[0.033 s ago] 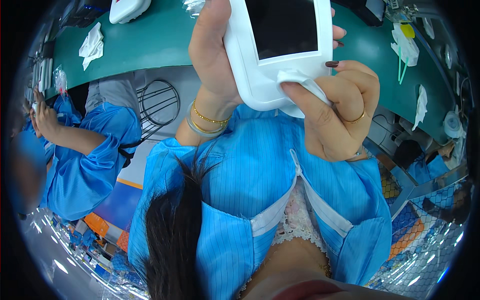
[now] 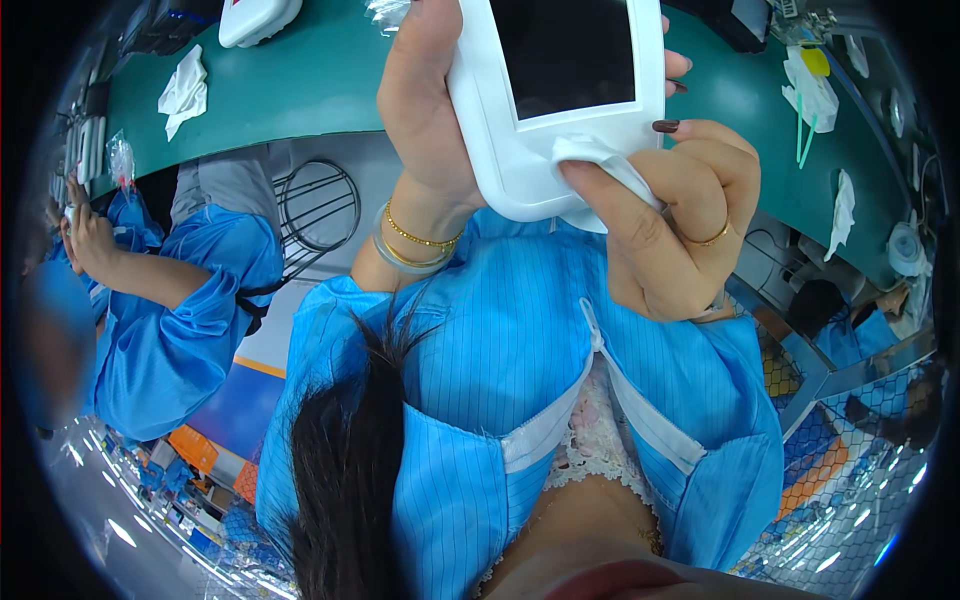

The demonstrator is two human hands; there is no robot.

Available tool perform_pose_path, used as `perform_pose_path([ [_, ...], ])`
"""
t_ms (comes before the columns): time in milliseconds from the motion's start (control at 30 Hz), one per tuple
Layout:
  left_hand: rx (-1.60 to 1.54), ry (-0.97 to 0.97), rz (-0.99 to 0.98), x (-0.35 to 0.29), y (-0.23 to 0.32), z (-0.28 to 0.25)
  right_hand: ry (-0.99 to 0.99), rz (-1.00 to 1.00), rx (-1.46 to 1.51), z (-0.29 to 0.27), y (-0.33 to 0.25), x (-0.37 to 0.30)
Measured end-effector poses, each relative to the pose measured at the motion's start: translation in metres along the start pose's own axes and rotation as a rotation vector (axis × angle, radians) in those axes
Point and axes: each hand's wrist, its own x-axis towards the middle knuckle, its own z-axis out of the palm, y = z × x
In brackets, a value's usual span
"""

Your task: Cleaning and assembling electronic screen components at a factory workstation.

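With our left hand (image 2: 430, 115) we grip a white device (image 2: 520, 178) by its side, dark screen (image 2: 568, 55) facing us, held up before our blue jacket (image 2: 480, 320). Our right hand (image 2: 680, 220) pinches a folded white cloth (image 2: 612, 162) between thumb and fingers, against the device's lower front; a crumpled white wipe (image 2: 184, 92) lies on the green table (image 2: 300, 75) to our left

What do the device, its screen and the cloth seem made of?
White device: probably plastic, smooth, with rounded, moulded-looking edges.
Screen: glass or clear plastic, flat and dark; can't tell which.
Cloth: matte, softly folded, likely thin fabric or paper.
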Motion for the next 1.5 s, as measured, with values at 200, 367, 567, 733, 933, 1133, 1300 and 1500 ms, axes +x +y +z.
perform_pose_path([
  [200,0.031,0.052,0.098,-0.003,-0.004,-0.006,-0.25,-0.319,-0.256,-0.016,0.021,0.009],
  [367,0.005,-0.172,0.032,0.003,-0.016,-0.015,-0.126,-0.251,-0.235,-0.003,0.021,0.008],
  [567,-0.191,-0.144,-0.008,0.001,-0.014,-0.009,0.061,-0.088,-0.118,0.011,0.001,-0.001],
  [733,0.231,-0.18,0.056,-0.009,-0.01,-0.016,0.049,-0.085,-0.138,0.013,0.001,0.004],
  [933,0.103,-0.066,0.06,-0.008,-0.011,-0.005,0.02,-0.079,-0.107,0.009,-0.004,0.005],
  [1133,0.188,-0.064,-0.006,-0.001,-0.004,-0.005,0.057,-0.026,0.23,0.001,-0.009,-0.003],
  [1300,-0.12,-0.007,-0.048,0.001,-0.003,0.023,0.17,0.021,0.196,-0.002,-0.013,-0.005],
  [1500,-0.205,-0.137,-0.083,0.004,-0.004,0.002,0.155,-0.022,0.181,-0.004,-0.01,-0.008],
])
